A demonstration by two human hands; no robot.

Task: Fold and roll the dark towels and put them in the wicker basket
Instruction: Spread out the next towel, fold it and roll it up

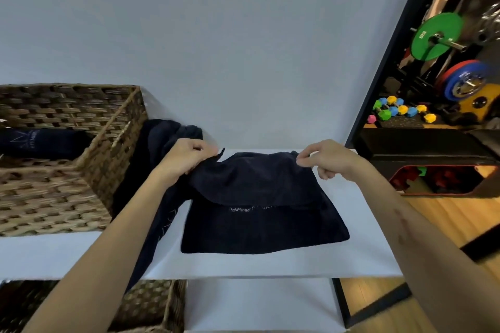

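The left hand (186,158) pinches the far left corner of the dark towel (265,224); the right hand (328,158) pinches the far right corner between thumb and curled fingers. The towel's far half hangs lifted from the fingers; its near half lies flat on the white shelf (270,265). Left of the left fingers stands the wicker basket (54,184), holding a rolled towel (40,143).

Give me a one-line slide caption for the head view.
Both hands, left hand and right hand, pinch the dark towel's far corners, folding it beside the wicker basket.
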